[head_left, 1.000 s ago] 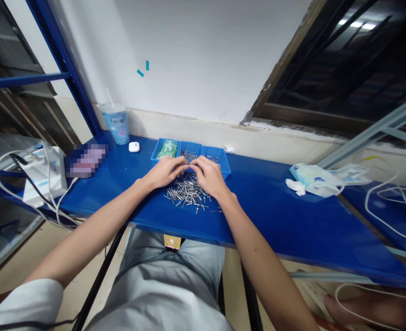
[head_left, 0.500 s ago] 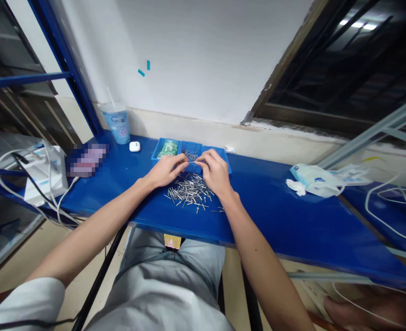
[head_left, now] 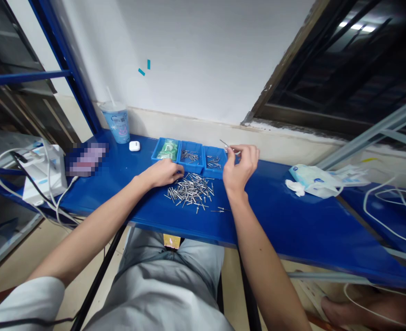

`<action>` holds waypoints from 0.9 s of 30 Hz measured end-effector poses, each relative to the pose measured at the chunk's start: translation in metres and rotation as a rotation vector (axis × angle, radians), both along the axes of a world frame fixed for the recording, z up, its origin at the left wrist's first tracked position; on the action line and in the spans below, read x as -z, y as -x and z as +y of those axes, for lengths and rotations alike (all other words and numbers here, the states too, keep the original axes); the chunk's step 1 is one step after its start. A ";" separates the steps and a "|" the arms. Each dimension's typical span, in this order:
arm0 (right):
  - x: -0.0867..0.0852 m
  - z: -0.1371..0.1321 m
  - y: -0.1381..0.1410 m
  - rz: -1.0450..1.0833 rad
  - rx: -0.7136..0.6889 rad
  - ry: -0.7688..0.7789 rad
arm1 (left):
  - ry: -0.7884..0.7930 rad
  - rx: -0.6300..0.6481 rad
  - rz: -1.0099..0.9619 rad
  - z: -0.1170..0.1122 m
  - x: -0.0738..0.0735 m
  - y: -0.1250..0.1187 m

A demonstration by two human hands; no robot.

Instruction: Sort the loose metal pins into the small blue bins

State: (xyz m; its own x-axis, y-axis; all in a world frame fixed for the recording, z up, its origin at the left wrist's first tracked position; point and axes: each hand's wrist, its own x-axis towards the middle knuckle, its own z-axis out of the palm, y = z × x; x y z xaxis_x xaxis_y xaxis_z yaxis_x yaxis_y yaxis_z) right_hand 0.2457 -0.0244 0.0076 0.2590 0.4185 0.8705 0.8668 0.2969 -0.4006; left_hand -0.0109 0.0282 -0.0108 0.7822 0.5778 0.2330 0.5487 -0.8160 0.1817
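A heap of small metal pins (head_left: 190, 191) lies on the blue bench (head_left: 275, 216) in front of me. Behind it stand three small blue bins: the left bin (head_left: 166, 150) holds green packets, the middle bin (head_left: 190, 157) and the right bin (head_left: 215, 163) hold pins. My left hand (head_left: 164, 173) rests on the bench at the heap's left edge, fingers curled, and what it holds is hidden. My right hand (head_left: 240, 166) is raised over the right bin's right end and pinches one thin metal pin (head_left: 225, 144) between its fingertips.
A plastic cup with a straw (head_left: 117, 120) and a white earbud case (head_left: 134, 146) sit at the back left. A white power unit with cables (head_left: 40, 172) is at the far left. Tissue packs (head_left: 315, 180) and white cables (head_left: 392, 207) lie at the right.
My right hand has lifted off the heap and moved right and up with a pin pinched in it. My left hand has dropped to the bench by the heap.
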 end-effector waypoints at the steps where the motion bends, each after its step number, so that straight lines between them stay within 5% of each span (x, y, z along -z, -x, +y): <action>1: 0.001 0.002 -0.001 0.000 0.031 0.034 | 0.009 -0.019 0.014 0.000 0.001 0.000; 7: 0.010 0.012 -0.006 0.031 0.138 0.289 | 0.070 -0.049 0.003 -0.004 0.003 0.000; 15: 0.012 0.012 -0.002 0.020 0.094 0.264 | 0.084 -0.050 0.032 -0.005 0.006 -0.001; 20: 0.011 0.008 0.007 -0.073 -0.078 0.214 | 0.067 -0.068 0.026 -0.012 0.000 -0.004; 27: 0.005 -0.005 0.030 -0.389 -0.572 0.386 | 0.054 -0.068 -0.111 -0.019 -0.005 -0.007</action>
State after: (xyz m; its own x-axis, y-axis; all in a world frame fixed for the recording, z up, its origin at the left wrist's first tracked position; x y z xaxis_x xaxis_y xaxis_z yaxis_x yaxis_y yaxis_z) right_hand 0.2161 -0.0297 0.0024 -0.3804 0.6856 0.6207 0.7209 0.6403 -0.2654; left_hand -0.0037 0.0094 -0.0062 0.7116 0.6428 0.2835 0.5766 -0.7649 0.2871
